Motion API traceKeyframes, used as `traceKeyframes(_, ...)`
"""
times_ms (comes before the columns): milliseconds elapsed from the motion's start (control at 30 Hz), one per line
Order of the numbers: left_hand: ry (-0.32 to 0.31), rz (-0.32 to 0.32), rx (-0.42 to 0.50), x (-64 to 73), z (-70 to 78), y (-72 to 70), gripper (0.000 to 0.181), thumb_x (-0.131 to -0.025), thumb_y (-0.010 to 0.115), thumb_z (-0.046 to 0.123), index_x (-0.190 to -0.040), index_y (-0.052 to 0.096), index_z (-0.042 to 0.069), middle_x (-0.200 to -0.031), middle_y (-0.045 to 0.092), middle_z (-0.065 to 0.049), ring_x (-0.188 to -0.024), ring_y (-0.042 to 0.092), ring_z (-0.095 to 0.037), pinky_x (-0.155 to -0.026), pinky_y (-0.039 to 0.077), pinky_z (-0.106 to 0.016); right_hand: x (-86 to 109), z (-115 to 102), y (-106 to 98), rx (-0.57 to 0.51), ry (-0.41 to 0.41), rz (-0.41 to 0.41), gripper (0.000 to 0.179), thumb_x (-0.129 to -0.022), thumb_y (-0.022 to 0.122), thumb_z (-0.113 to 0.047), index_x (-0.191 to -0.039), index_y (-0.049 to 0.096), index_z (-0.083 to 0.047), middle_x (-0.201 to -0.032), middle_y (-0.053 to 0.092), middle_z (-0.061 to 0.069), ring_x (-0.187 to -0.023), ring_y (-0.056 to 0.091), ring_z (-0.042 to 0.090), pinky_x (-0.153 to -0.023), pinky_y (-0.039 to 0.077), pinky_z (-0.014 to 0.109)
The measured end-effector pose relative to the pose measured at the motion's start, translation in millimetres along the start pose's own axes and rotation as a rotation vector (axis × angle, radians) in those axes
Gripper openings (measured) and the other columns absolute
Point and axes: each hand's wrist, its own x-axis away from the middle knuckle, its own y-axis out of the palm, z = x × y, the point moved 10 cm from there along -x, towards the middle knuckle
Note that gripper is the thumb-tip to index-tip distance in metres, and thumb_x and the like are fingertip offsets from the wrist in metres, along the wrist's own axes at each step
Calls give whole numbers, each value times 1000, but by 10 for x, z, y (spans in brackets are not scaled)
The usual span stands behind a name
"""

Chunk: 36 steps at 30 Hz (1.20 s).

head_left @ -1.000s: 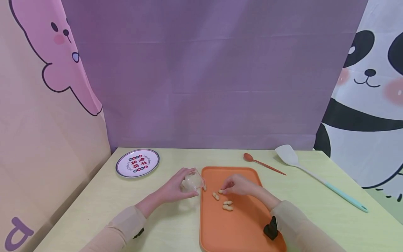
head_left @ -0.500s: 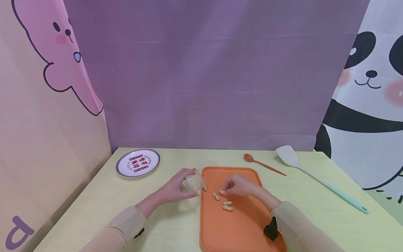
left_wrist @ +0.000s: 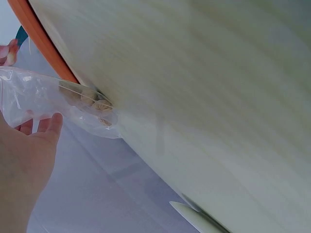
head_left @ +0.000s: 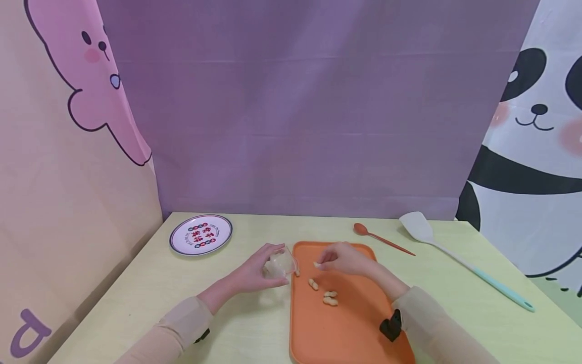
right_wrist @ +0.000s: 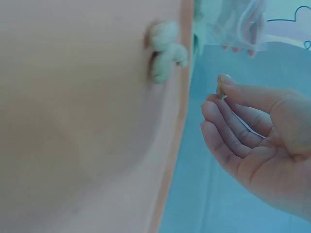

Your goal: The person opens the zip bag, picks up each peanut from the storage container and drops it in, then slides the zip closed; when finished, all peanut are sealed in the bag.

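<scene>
My left hand [head_left: 254, 271] holds a clear plastic bag [head_left: 280, 263] by its mouth, just left of the orange tray [head_left: 341, 336]. In the left wrist view, several peanuts [left_wrist: 99, 104] sit in the bottom of the bag. Over the upper part of the tray, my right hand [head_left: 345, 259] pinches one peanut [right_wrist: 221, 87] between thumb and fingertips, raised off the surface. Several unshelled peanuts [head_left: 330, 301] lie on the tray below it. One more peanut [head_left: 297, 272] shows by the tray's left rim, partly behind the bag's edge.
A white plate [head_left: 201, 235] with red lettering stands at the back left. Behind the tray to the right lie a red-orange spoon [head_left: 361, 229] and a long white spatula [head_left: 417, 226] with a teal handle. A purple cloth [head_left: 291, 111] hangs behind the table.
My right hand has lifted a peanut off the tray, moving up and slightly left toward the bag. The left hand and bag stay nearly still; the view has shifted slightly.
</scene>
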Motion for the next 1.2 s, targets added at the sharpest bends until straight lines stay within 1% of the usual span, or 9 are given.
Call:
traceKeyframes(167, 3, -8, 9, 4, 4, 5, 82, -78, 75, 39, -144, 34, 9, -134, 47, -4, -123, 47, -24, -99, 44, -43, -57, -189, -59, -33, -35, 26, 12, -87, 67, -24, -90, 69, -13, -87, 69, -2, -82, 64, 13, -74, 52, 28)
traceKeyframes(300, -1, -15, 14, 6, 6, 12, 83, -79, 74, 39, -144, 34, 9, -134, 46, -4, -124, 46, -25, -101, 42, -44, -97, -362, -83, -22, -63, 38, 12, -87, 68, -26, -91, 69, -15, -88, 69, -5, -84, 63, 10, -75, 51, 27)
traceKeyframes(533, 14, -10, -2, -3, 22, 16, 82, -78, 75, 38, -143, 35, 8, -132, 48, -4, -124, 46, -22, -102, 41, -43, -189, -596, -23, -7, -141, 29, 11, -86, 68, -20, -93, 70, -11, -87, 70, 0, -76, 63, 8, -68, 51, 21)
traceKeyframes(600, 17, -6, -7, -5, 24, 13, 81, -78, 76, 37, -143, 36, 8, -131, 48, -4, -123, 47, -20, -102, 42, -42, -214, -640, 5, -7, -160, 29, 11, -86, 68, -18, -93, 70, -10, -86, 70, 1, -75, 63, 7, -68, 51, 19)
traceKeyframes(667, 26, 1, -18, -10, 8, 16, 81, -78, 75, 39, -142, 36, 9, -131, 49, -2, -122, 47, -17, -101, 42, -40, -235, -673, 37, -13, -166, 26, 11, -86, 68, -17, -93, 70, -9, -86, 70, 1, -75, 63, 7, -68, 50, 19)
traceKeyframes(833, 32, 0, -19, -9, 5, 20, 81, -78, 75, 40, -142, 37, 9, -131, 49, -2, -119, 47, -16, -100, 43, -39, -270, -729, 126, -17, -169, 18, 12, -86, 68, -19, -92, 71, -9, -84, 70, -1, -72, 60, 5, -66, 49, 19)
traceKeyframes(867, 26, -7, -12, -8, 19, 19, 81, -78, 76, 37, -142, 37, 7, -132, 48, -4, -120, 47, -18, -100, 42, -40, -274, -740, 137, -13, -172, 19, 12, -85, 69, -19, -92, 71, -9, -83, 69, -2, -71, 59, 4, -66, 49, 19)
traceKeyframes(1000, 25, -13, -14, -12, 8, 24, 81, -78, 75, 38, -142, 37, 8, -132, 48, -5, -121, 47, -20, -100, 42, -41, -272, -785, 155, -8, -193, 19, 14, -84, 69, -18, -92, 70, -6, -80, 68, -1, -68, 57, 4, -63, 48, 18)
traceKeyframes(1200, 23, -12, -11, -12, -5, 19, 81, -78, 75, 38, -142, 37, 8, -132, 48, -5, -123, 46, -24, -101, 41, -42, -272, -788, 165, 3, -199, 21, 15, -85, 69, -17, -93, 70, -5, -82, 68, -1, -71, 58, 5, -64, 47, 18)
